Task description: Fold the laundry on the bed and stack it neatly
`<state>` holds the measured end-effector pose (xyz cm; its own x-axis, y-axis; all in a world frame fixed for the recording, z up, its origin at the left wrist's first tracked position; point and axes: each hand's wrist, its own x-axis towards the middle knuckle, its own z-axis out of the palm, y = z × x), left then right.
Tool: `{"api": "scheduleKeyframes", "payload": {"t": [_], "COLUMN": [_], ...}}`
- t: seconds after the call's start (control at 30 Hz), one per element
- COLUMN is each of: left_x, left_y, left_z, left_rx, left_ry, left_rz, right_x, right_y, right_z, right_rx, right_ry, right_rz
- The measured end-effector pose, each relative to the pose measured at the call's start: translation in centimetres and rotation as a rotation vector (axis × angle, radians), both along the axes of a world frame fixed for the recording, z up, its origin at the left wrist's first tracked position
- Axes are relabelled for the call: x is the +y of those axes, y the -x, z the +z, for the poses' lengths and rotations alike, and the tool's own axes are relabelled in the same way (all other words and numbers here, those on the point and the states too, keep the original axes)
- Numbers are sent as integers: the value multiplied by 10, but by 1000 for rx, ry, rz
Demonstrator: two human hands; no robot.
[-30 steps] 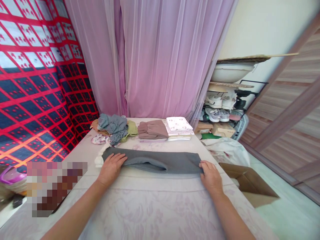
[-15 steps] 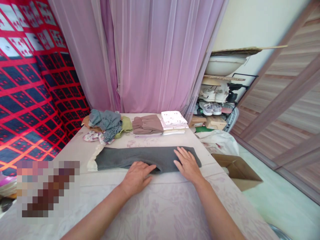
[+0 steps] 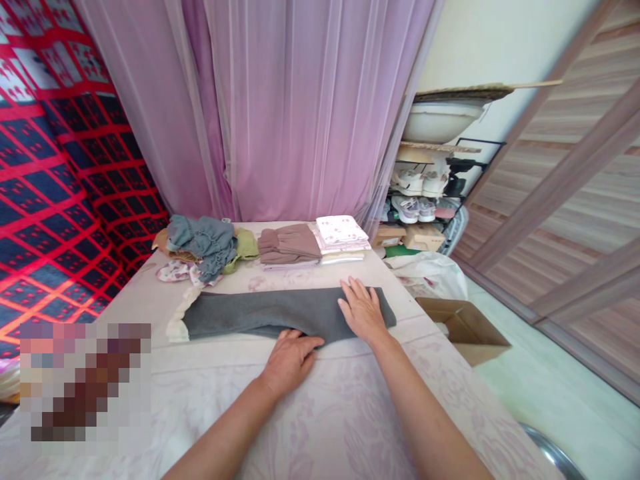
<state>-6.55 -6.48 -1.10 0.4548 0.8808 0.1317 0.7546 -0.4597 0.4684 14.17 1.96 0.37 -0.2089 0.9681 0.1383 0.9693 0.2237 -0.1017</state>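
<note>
A pair of dark grey pants (image 3: 240, 310), folded lengthwise, lies across the bed, with a gathered cream band (image 3: 179, 319) at its left end. At the near edge, my left hand (image 3: 291, 357) is closed on the fabric, fingers bent and their tips partly hidden. My right hand (image 3: 363, 312) rests flat and open on the right part of the pants, fingers spread. Slight creases show in the cloth between my hands.
Behind the pants lie a crumpled clothes heap (image 3: 200, 243), folded brown clothing (image 3: 290, 244) and a stack of folded white clothing (image 3: 343, 232). A purple curtain (image 3: 300, 113) hangs at the back. Right of the bed stand a shoe rack (image 3: 425, 180) and an open cardboard box (image 3: 465, 327).
My left hand has moved a little right along the near edge, and the opening in the fold there has narrowed. My right hand remains flat on the pants. The view has shifted slightly.
</note>
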Motion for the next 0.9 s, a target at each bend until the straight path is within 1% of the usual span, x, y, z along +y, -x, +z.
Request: {"api": "scheduleKeyframes", "payload": {"t": [0.13, 0.2, 0.3, 0.37, 0.43, 0.5, 0.53, 0.6, 0.7, 0.8, 0.9], "left_x": [-1, 0, 2, 3, 3, 2, 1, -2, -7, -7, -3], "left_y": [1, 3, 13, 26, 45, 68, 80, 105, 140, 164, 174], "left_z": [-3, -5, -7, -7, -6, -4, -2, 1, 5, 7, 8], "left_rx": [1, 5, 4, 3, 11, 33, 48, 77, 83, 54, -14], "left_ry": [-16, -25, -43, -48, -42, -33, -30, -30, -42, -37, -34], "left_rz": [-18, -37, -51, -9, 95, 235, 307, 440, 613, 724, 806], "right_x": [9, 12, 12, 10, 6, 1, -2, -8, -13, -14, -14], "right_y": [5, 5, 7, 13, 24, 37, 43, 55, 63, 63, 62], "right_z": [-17, -21, -15, -7, 0, 2, 0, -6, -18, -25, -27], "right_rx": [-51, -53, -53, -54, -34, 5, 24, 43, 32, 15, -8], "right_ry": [152, 180, 231, 253, 209, 136, 117, 127, 138, 103, 89], "right_rz": [-16, -27, -46, -77, -70, -6, 29, 67, 54, 40, 42]}}
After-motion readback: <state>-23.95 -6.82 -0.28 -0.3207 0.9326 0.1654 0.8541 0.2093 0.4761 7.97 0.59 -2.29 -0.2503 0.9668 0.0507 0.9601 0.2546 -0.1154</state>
